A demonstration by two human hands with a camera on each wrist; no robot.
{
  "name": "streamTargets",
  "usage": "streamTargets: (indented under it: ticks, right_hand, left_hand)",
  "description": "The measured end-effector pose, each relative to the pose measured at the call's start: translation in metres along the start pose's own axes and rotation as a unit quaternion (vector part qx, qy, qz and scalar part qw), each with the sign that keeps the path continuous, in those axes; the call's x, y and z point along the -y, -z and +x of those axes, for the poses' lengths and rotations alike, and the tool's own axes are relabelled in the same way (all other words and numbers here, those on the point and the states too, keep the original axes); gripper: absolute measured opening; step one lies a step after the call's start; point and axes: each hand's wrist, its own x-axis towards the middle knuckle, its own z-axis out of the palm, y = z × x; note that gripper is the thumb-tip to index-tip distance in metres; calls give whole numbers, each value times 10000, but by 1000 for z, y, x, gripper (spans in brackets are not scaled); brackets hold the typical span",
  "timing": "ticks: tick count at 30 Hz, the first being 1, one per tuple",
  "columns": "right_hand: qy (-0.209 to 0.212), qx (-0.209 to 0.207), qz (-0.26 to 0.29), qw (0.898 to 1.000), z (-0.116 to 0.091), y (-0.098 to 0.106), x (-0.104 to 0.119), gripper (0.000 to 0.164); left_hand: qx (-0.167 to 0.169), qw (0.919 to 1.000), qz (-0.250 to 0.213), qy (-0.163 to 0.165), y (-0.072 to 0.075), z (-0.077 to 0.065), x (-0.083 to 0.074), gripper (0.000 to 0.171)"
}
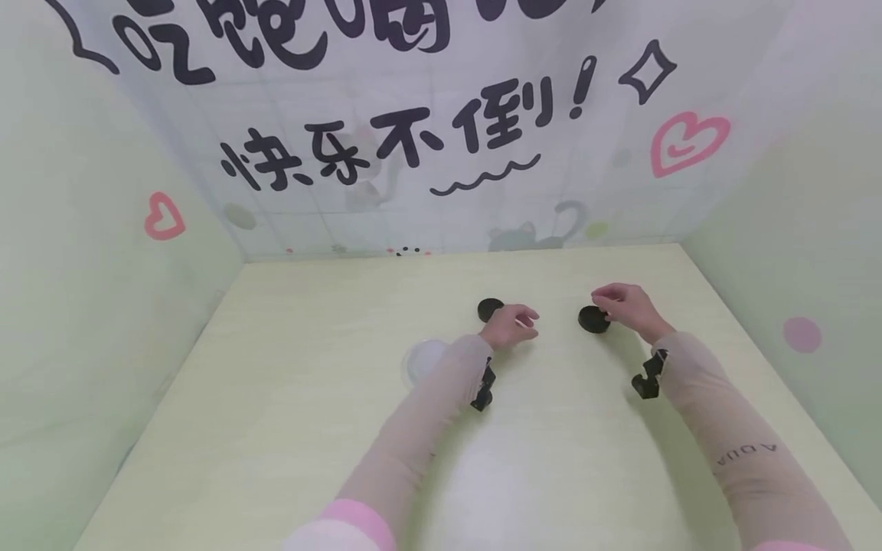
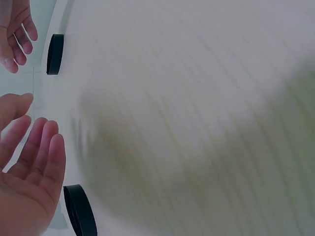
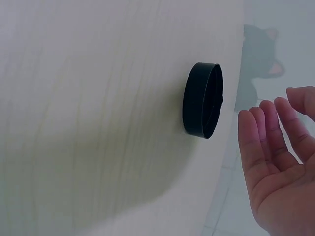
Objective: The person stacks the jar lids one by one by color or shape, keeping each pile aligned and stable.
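Two shallow black round lids lie apart on the pale table, hollow side up as the wrist views show. Beside the left lid (image 1: 488, 308) hovers my left hand (image 1: 508, 327), thumb apart from lightly bent fingers and nothing between them. My right hand (image 1: 631, 309) is just above and beside the right lid (image 1: 592, 320); in the right wrist view a gap separates the hand (image 3: 278, 172) from that lid (image 3: 197, 101). Its thumb and fingers hold nothing. A translucent whitish round object (image 1: 423, 360) sits partly hidden behind my left forearm.
The light wood-grain table (image 1: 310, 383) meets a printed cloth wall (image 1: 386, 222) at the back, with pale cloth sides left and right. Black wrist mounts (image 1: 485, 386) hang under both sleeved forearms.
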Motion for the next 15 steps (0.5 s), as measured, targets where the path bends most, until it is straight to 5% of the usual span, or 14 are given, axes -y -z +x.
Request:
streamTargets:
  ticks: [6, 15]
  right_hand:
    - [-133, 117, 55, 9998, 1, 3, -9, 43]
    - [-132, -405, -24, 9991, 3, 4, -24, 38]
  left_hand:
    - [-36, 9999, -107, 49, -13, 4, -2, 34]
    - [-153, 9994, -140, 269, -39, 21, -5, 40]
